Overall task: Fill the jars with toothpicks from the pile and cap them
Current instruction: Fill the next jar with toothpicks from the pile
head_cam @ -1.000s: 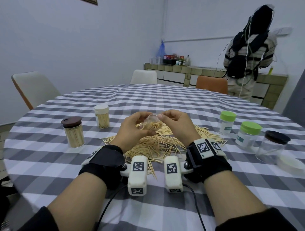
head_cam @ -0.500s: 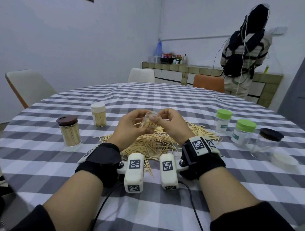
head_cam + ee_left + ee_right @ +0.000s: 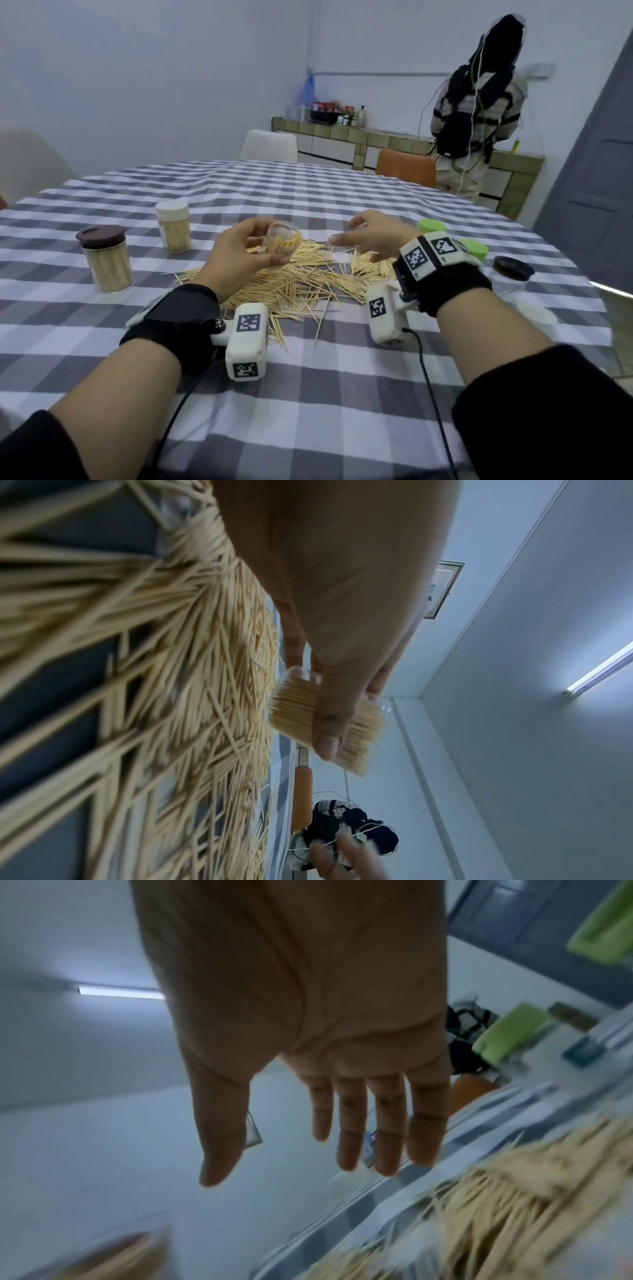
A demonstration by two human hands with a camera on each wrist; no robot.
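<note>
— Above the toothpick pile (image 3: 291,281), what is the left hand (image 3: 236,260) holding?

— It is holding a small clear jar (image 3: 282,243) with no cap on. The fingers and thumb are curling around it and gripping it. The jar is tipping on its side in the air, and it is packed with toothpicks. In the left wrist view the thumb (image 3: 327,723) is lying across the jar's side.

— And the right hand (image 3: 373,236)?

— It is hanging in the air to the right of the jar, not touching it. The fingers (image 3: 352,1123) are spreading out straight and holding nothing.

— Where are the other jars sitting?

— On the left of the checked tablecloth (image 3: 308,394), a jar with a brown cap (image 3: 104,260) and a jar with a white cap (image 3: 173,226) are standing up, both full of toothpicks. On the right, two jars with green caps (image 3: 431,226) are peeking out behind the right hand, and a clear jar with a dark cap (image 3: 512,274) is standing near them.

— Is any writing showing?

— The green-capped jars are wearing small labels, but they are too blurry to read. Black and white square codes are showing on the wrist cameras (image 3: 246,342). A framed picture (image 3: 443,588) with writing is hanging on the wall; I cannot read it.

— Is anybody else there?

— A person in a striped top (image 3: 476,113) is standing at the far counter (image 3: 342,144), back turned.
</note>
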